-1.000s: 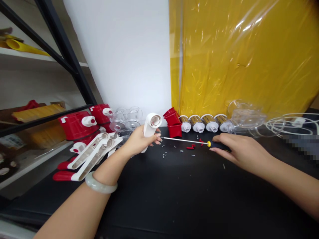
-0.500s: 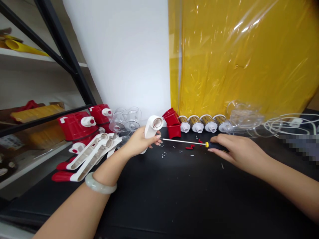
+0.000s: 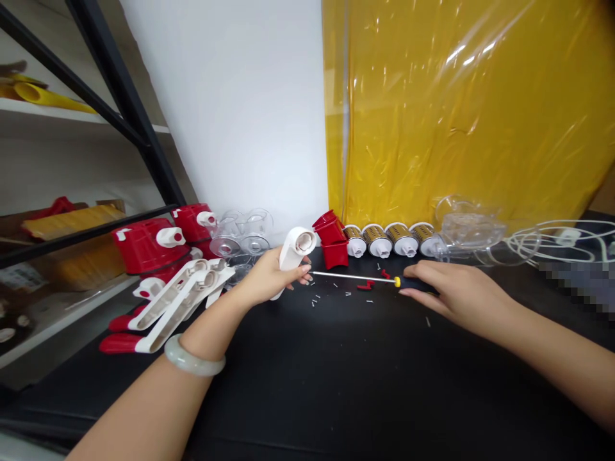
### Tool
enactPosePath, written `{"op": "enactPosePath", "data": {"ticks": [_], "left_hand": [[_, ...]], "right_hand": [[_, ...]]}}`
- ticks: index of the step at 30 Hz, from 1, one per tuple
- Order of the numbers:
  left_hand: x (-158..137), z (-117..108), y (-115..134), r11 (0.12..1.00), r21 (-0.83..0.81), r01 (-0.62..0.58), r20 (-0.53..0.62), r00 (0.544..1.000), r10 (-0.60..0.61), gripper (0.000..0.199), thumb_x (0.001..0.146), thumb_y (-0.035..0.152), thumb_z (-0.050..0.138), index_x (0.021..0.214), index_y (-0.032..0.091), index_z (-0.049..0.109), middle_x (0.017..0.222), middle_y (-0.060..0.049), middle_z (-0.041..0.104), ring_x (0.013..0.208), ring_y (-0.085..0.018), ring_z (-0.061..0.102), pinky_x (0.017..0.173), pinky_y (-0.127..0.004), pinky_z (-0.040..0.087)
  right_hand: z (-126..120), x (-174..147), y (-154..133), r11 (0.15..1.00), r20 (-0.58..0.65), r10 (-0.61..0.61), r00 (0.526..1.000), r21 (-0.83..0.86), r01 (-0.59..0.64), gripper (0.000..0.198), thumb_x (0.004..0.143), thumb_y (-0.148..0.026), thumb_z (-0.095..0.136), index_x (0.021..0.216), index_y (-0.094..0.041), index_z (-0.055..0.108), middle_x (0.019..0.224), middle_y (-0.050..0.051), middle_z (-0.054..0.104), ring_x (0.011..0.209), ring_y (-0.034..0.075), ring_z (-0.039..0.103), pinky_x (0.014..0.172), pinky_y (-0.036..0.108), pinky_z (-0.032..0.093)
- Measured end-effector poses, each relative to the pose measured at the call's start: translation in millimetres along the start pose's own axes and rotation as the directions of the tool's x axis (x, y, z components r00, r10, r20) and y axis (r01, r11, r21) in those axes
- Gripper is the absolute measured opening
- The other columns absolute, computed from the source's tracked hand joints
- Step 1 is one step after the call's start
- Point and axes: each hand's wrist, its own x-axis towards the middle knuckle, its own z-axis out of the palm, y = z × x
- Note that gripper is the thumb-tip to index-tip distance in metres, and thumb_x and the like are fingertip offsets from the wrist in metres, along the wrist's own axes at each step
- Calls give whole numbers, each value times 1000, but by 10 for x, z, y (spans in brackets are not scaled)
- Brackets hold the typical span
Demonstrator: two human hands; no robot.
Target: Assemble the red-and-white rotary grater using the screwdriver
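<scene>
My left hand (image 3: 269,278) grips a white plastic handle part (image 3: 294,251) with a round beige-lined socket at its top, held upright above the black table (image 3: 307,378). My right hand (image 3: 454,291) rests over the dark handle of a long screwdriver (image 3: 355,277) that lies on the table, its thin shaft pointing left toward the white part. Several tiny screws (image 3: 317,298) and small red clips (image 3: 368,284) lie scattered under the shaft.
Left of my hand lie several white-and-red handle parts (image 3: 168,304), red housings (image 3: 151,243) and clear cups (image 3: 243,237). Red hoppers (image 3: 331,238) and gold-and-white drums (image 3: 391,239) line the back by the yellow plastic sheet (image 3: 461,109). Clear covers (image 3: 468,230) and white cable (image 3: 562,238) sit right.
My left hand has tilted the white handle part slightly right and up. My right hand has settled a little further onto the screwdriver handle, and the screwdriver has shifted slightly left.
</scene>
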Motion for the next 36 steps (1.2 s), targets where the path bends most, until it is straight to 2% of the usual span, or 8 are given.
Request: {"op": "enactPosePath", "data": {"ticks": [6,9,11,13,16,21,30,36], "left_hand": [[7,-27,16,1000,25,-19,-35,999,20,39,78,47,74,98,15,64,96,-11,75,83,-23,73,55,-26,51],[25,-81,2,997,60,-43,-163,985,53,44,75,51,75,97,14,66,101,-12,74,88,-25,70,56,-27,53],[39,-107,-25,997,73,-38,-274,960,57,45,73,53,75,95,14,66,94,-10,72,85,-25,69,55,-28,54],[54,-108,-64,997,66,-38,-337,940,59,42,75,52,73,93,15,63,85,-7,69,81,-24,69,53,-27,53],[76,-60,-124,997,58,-46,-317,946,62,34,80,47,67,90,15,58,76,-2,65,67,-19,67,52,-25,50],[88,33,-167,997,15,-76,-301,951,77,27,79,41,63,84,17,52,61,5,56,46,-12,57,48,-25,46],[78,53,-166,996,20,-85,-260,962,87,27,78,42,62,83,18,50,61,6,55,44,-11,55,47,-25,46],[78,70,-184,995,42,-93,-228,969,100,25,80,41,61,85,18,51,62,6,55,45,-11,55,47,-25,47]], "right_hand": [[-7,-2,11,1000,8,-2,1000,-10,2,27,99,-44,48,105,-22,61,96,7,74,82,25,74,67,35,56],[-44,5,47,999,-14,26,1000,-39,-26,26,99,-43,47,106,-22,61,98,8,74,83,26,74,66,36,57],[-75,13,67,996,-51,75,996,-52,-77,25,99,-42,48,107,-22,61,101,9,75,82,26,74,66,37,57],[-98,24,70,990,-92,132,987,-37,-136,24,97,-39,49,109,-21,61,103,9,75,82,26,74,67,37,57],[-112,40,37,986,-125,166,978,10,-166,23,95,-33,51,111,-20,61,104,9,75,83,25,75,68,35,57],[-91,48,-32,994,-124,113,986,20,-111,21,95,-32,50,109,-22,63,101,6,76,79,22,74,64,33,56],[-72,41,-14,995,-126,101,987,4,-102,23,97,-34,49,110,-22,62,105,7,75,81,24,75,65,34,56],[-77,50,-26,995,-110,98,989,-10,-100,21,96,-35,51,108,-22,63,98,5,75,66,21,71,58,33,52]]}}
